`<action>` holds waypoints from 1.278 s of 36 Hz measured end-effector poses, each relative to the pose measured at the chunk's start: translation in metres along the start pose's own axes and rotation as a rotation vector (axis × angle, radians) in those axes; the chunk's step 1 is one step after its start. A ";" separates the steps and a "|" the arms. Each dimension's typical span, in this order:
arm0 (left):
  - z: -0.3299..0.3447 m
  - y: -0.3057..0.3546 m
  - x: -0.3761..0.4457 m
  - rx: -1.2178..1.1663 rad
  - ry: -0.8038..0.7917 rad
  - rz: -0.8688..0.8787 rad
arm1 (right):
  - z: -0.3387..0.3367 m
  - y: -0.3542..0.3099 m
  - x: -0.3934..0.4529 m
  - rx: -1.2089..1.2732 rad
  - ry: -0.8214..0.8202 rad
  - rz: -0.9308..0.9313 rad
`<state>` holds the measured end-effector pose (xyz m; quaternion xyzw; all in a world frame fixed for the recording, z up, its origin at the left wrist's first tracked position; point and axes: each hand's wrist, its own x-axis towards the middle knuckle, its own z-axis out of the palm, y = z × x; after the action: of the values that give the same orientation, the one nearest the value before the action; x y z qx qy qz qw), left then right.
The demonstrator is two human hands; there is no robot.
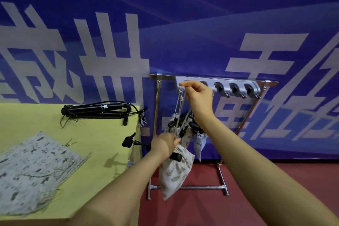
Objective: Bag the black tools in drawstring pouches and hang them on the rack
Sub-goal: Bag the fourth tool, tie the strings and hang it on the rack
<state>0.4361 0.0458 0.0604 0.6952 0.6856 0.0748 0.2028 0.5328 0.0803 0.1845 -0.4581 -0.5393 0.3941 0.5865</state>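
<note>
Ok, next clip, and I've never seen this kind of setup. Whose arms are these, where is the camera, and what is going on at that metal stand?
There is no machine here: a person wears one camera on the head, looking forward and down, so both bare arms reach in from below. The right hand pinches pouch cords up at the grey holder strip on the metal rack. The left hand grips a patterned drawstring pouch hanging lower, with black tool parts poking out of its top. More pouch fabric hangs behind it. To the left, a yellow-green table holds a stack of flat empty pouches, folded black tools at the back and another black tool at its edge.
</note>
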 end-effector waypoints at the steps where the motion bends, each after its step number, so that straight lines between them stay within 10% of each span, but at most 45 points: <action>1: -0.002 0.002 0.004 -0.101 -0.024 0.015 | -0.001 0.002 0.001 0.010 -0.001 0.018; 7: -0.013 0.022 0.026 -0.484 -0.057 0.077 | -0.024 0.025 0.000 -0.019 -0.013 0.173; 25: 0.007 0.122 0.092 -0.453 -0.178 0.207 | -0.144 0.101 0.048 -0.471 -0.057 0.300; 46: 0.021 0.230 0.229 -0.580 0.227 -0.126 | -0.226 0.158 0.189 -0.647 -0.234 0.081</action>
<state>0.6673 0.2725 0.0895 0.5518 0.6955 0.3318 0.3191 0.7825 0.2782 0.0845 -0.5930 -0.6814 0.2756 0.3288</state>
